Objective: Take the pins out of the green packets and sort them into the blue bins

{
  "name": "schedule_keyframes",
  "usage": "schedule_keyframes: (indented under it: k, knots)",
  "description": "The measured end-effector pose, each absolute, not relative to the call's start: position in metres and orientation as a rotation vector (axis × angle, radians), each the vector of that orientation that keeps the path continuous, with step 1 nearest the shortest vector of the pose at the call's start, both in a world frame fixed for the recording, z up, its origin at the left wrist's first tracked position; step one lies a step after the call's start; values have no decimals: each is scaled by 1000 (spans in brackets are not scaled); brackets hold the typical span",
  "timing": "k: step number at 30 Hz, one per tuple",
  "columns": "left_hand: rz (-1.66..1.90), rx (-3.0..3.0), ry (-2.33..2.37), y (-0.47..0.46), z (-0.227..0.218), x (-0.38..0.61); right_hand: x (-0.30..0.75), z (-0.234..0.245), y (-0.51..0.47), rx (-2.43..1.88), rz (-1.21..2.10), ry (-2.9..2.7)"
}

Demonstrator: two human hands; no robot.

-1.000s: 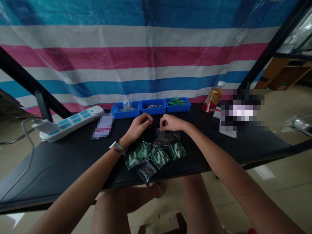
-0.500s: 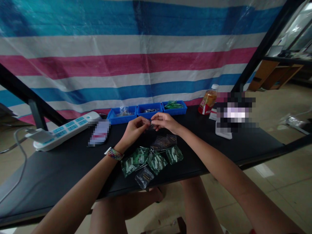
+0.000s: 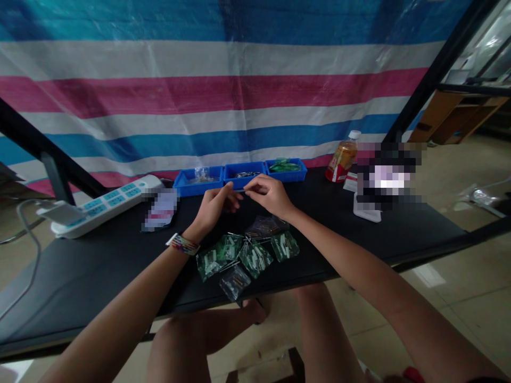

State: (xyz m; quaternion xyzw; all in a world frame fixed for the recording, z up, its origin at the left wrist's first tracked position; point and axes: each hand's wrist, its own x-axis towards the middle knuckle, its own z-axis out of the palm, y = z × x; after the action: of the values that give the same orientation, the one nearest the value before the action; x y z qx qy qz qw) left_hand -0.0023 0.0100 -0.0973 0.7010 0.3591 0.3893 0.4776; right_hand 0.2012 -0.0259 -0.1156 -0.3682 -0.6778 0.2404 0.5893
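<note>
My left hand (image 3: 213, 206) and my right hand (image 3: 268, 194) are raised just above the black table (image 3: 91, 266), fingertips nearly touching in front of the blue trays. Both hands are pinched shut on a small thin part I cannot make out. A coloured band is on my left wrist. Below the hands lie several small plastic bags (image 3: 247, 254), some green with white pieces, some clear with thin metal pins.
Three blue trays (image 3: 241, 174) stand in a row at the table's far edge. A white power strip (image 3: 106, 205) lies at the left. A drink bottle (image 3: 342, 158) and a white stand (image 3: 369, 213) are at the right. A striped tarp hangs behind.
The hands came together from apart, then lifted slightly toward the trays. The pinch between them tightened. The bags on the table have not moved.
</note>
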Motion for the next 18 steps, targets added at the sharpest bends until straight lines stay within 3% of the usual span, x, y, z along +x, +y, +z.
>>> schedule_keyframes:
  k: [6, 14, 18]
  knots:
    - [993, 1745, 837, 10, -96, -3, 196, -111, -36, -854, 444, -1729]
    - [1096, 1817, 822, 9, -97, 0, 193, -108, -33, -975, 1058, -1315]
    - [1059, 1756, 806, 6, -95, 2, 194, -114, -23, -967, 1133, -1239]
